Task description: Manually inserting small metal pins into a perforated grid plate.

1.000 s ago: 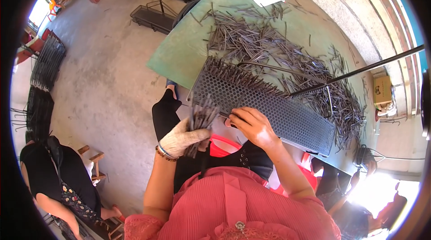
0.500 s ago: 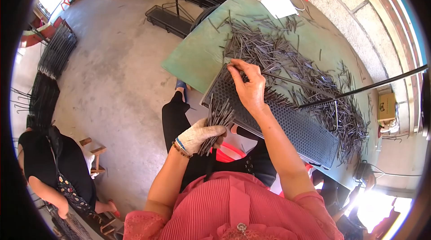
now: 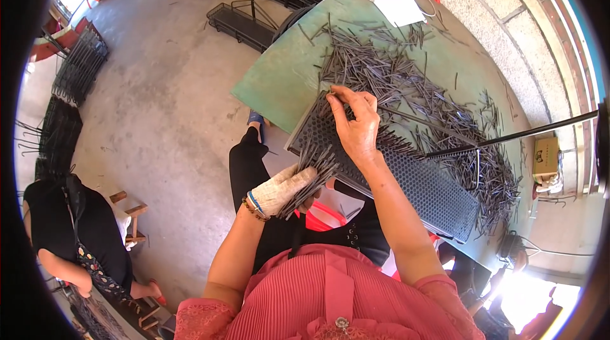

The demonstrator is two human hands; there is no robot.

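My left hand (image 3: 279, 194), in a white work glove, closes around a bundle of thin dark rods (image 3: 319, 167) that fan out upward. My bare right hand (image 3: 359, 127) is at the far left corner of a black perforated metal tray (image 3: 438, 195). Its thumb and forefinger pinch together at the tray's rim; what lies between them is too small to make out. A row of short dark rods (image 3: 397, 141) sticks up along the tray's far side, partly hidden by my right hand. The tray slants over the table's near edge, above my lap.
Loose dark rods (image 3: 368, 72) lie heaped on the green table (image 3: 273, 79) beyond the tray. A long black bar (image 3: 540, 135) extends rightward. A white mask (image 3: 399, 6) lies at the back. Another person (image 3: 76, 232) bends at the left. Black racks (image 3: 241, 27) stand on the floor.
The rod bundle in my left hand has tilted to the right, and the gloved fingers have shifted around it. My right hand stays pinched at the tray's corner, barely moved.
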